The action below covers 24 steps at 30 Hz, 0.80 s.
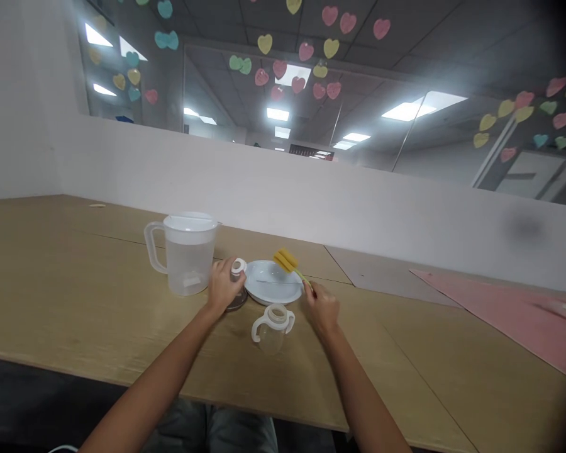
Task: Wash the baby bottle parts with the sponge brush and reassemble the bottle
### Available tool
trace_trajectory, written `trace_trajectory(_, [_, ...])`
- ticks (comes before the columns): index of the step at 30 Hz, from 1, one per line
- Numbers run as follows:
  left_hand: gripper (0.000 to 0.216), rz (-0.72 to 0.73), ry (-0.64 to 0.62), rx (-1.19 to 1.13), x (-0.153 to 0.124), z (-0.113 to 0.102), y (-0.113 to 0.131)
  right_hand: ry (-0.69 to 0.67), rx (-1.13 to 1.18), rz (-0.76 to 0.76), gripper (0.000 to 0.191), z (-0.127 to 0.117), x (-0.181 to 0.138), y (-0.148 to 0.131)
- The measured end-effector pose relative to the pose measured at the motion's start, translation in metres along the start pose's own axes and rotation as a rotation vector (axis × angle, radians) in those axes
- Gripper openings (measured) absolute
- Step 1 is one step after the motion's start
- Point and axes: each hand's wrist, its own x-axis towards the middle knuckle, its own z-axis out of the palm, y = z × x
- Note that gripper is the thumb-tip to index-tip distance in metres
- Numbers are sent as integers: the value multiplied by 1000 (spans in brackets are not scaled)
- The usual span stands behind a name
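My left hand [223, 286] is closed around a small clear container with a white ring-shaped top [238, 267]. Under it, a dark round disc [236, 302] rests on the table, partly covered by my fingers. With my right hand [324, 307] I grip the thin green handle of a yellow sponge brush [286, 260], whose head is above the far rim of a white bowl [273, 294]. In front of the bowl stands a clear two-handled baby bottle [272, 336] with a white collar and an uncovered mouth.
A translucent lidded pitcher [190, 255] of clear liquid stands left of my left hand. The wooden table [99, 296] ends near my lap. A pink sheet [504, 308] and a grey sheet [382, 274] lie to the right. A low white wall [273, 195] borders the back.
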Motion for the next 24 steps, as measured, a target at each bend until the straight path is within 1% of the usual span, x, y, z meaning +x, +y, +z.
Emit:
trace_trajectory(3, [37,-16,-75,99,-1,-2,-19,48,-25,8,45,-2,2,2])
trace_trajectory(6, [36,-48,-154,161,0,-2,-28,53,-29,-25,44,-1,2,-1])
trace_trajectory(9, [32,-47,-263,264,1,-2,-29,46,-34,-34,45,1,1,-2])
trace_trajectory(12, [26,-80,-352,334,0,-3,-29,48,-41,-39,44,2,0,-2])
trace_trajectory(15, [25,-103,-393,339,-3,-1,-30,47,-41,-33,42,3,0,-2])
trace_trajectory(18, [33,-125,-422,346,-2,0,-29,38,-29,-25,42,3,0,-3])
trace_trajectory(20, [43,-156,-412,310,-1,-6,-23,31,-25,-25,43,2,0,-3])
trace_trajectory(21, [48,-176,-380,254,-1,-12,-18,30,-25,-25,43,2,0,-4])
trace_trajectory(23, [55,-205,-257,38,-5,-29,-5,31,-30,-32,43,0,2,-4])
trace_trajectory(24, [51,-215,-171,-116,-8,-39,2,37,-33,-37,43,0,2,-4])
